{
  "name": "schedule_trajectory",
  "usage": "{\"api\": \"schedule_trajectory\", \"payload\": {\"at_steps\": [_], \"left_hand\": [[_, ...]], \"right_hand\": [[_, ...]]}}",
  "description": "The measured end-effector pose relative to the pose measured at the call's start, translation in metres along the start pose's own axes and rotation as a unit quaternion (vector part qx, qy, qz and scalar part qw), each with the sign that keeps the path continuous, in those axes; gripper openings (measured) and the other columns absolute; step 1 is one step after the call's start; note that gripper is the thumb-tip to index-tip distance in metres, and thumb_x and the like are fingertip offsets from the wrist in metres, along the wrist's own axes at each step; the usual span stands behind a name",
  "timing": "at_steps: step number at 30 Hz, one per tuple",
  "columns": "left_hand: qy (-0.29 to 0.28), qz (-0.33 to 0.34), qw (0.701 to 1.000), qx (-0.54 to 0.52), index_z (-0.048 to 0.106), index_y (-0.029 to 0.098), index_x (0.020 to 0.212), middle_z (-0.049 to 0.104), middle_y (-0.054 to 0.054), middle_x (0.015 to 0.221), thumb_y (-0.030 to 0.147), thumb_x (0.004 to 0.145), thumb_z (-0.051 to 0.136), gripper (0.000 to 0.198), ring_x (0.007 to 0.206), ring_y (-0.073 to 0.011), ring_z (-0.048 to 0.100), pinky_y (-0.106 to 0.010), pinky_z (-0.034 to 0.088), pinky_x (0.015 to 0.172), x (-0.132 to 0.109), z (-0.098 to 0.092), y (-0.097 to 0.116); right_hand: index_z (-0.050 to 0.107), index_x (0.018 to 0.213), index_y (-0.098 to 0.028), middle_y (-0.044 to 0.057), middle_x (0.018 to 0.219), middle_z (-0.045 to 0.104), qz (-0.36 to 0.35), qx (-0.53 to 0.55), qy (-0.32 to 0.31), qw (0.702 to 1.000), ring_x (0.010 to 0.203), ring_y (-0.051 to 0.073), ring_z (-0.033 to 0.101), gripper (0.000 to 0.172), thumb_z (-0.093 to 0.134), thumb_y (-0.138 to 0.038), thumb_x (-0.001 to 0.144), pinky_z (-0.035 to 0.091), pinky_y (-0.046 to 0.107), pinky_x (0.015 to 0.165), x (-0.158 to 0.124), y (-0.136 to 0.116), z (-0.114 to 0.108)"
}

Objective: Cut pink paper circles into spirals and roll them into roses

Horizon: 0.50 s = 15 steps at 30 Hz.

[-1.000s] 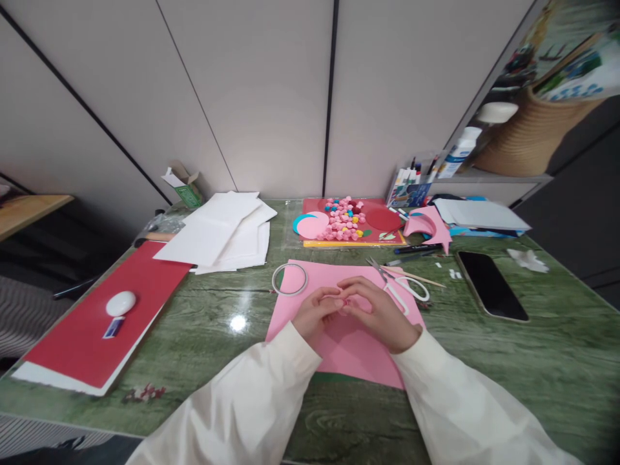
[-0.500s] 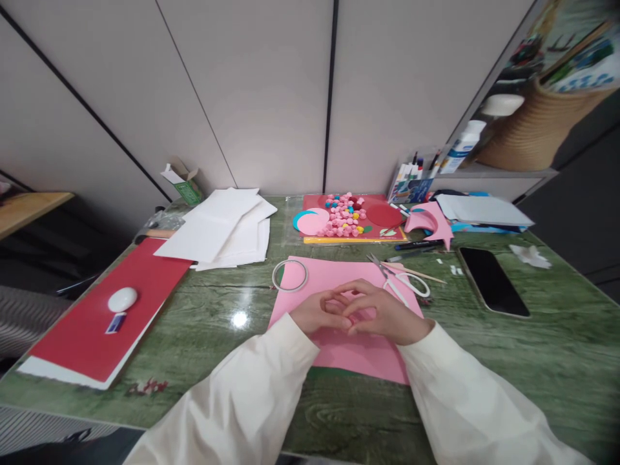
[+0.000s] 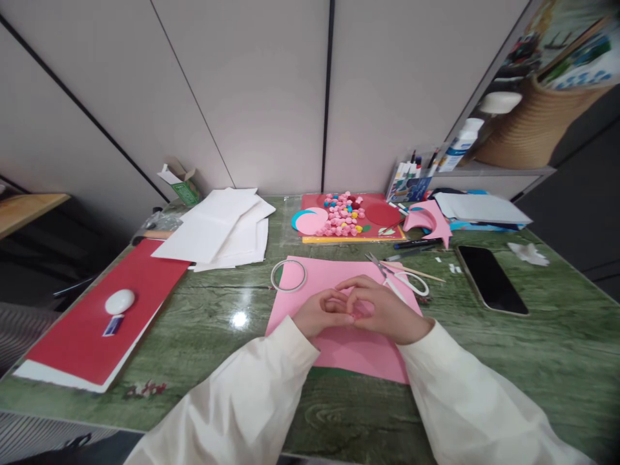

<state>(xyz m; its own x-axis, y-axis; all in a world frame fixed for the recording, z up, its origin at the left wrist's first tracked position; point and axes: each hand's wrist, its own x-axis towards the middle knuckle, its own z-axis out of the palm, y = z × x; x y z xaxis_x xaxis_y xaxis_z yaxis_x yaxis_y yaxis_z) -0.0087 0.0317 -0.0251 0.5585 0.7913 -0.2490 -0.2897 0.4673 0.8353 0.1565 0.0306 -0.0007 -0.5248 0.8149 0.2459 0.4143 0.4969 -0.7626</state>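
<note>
Over a pink sheet of paper [image 3: 334, 352], my left hand [image 3: 322, 312] and my right hand [image 3: 385, 312] meet with curved fingers, their fingertips pinched together. A small pink bit seems to show between the fingertips, but it blends with the sheet below and I cannot make out what it is. Beyond the left hand, a roll of tape [image 3: 274, 276] rests on the sheet's far left corner. Scissors with white handles [image 3: 411, 283] lie partly open past the right hand, beside a thin wooden stick [image 3: 426, 274].
Many folded pink paper pieces [image 3: 341, 216] lie on a red pack at the back. White papers [image 3: 208, 223] and a red sheet [image 3: 82, 342] with a white eraser-like lump [image 3: 119, 301] are left. A phone [image 3: 491, 279], pens [image 3: 416, 245] and a pink paper offcut [image 3: 429, 219] are right.
The fingers of both hands have shifted slightly and drawn closer together at the tips. The view has moved a little; the things on the table stay put.
</note>
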Motion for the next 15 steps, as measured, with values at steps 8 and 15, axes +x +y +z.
{"api": "schedule_trajectory", "payload": {"at_steps": [8, 15], "left_hand": [[0.013, -0.016, 1.0, -0.001, 0.057, 0.012, 0.077, 0.065, -0.002, 0.065, 0.015, 0.046, 0.077, 0.037, 0.059, -0.0124, 0.059, -0.025, 0.044, 0.058, -0.0001, -0.0004, -0.0025], [0.065, -0.003, 0.998, -0.015, 0.056, 0.013, 0.078, 0.065, -0.002, 0.065, 0.016, 0.047, 0.077, 0.038, 0.064, -0.0152, 0.062, -0.026, 0.046, 0.058, -0.0013, 0.0001, -0.0003]], "right_hand": [[0.055, 0.067, -0.02, 0.006, 0.098, 0.056, -0.012, -0.022, -0.018, 1.0, 0.095, 0.02, 0.052, 0.014, 0.068, -0.022, 0.063, 0.043, 0.037, 0.084, 0.001, -0.0033, 0.0017], [0.06, 0.081, -0.022, 0.006, 0.102, 0.056, 0.007, -0.012, -0.012, 1.0, 0.098, 0.021, 0.051, 0.022, 0.07, -0.027, 0.062, 0.042, 0.037, 0.085, 0.0008, -0.0045, -0.0052]]}}
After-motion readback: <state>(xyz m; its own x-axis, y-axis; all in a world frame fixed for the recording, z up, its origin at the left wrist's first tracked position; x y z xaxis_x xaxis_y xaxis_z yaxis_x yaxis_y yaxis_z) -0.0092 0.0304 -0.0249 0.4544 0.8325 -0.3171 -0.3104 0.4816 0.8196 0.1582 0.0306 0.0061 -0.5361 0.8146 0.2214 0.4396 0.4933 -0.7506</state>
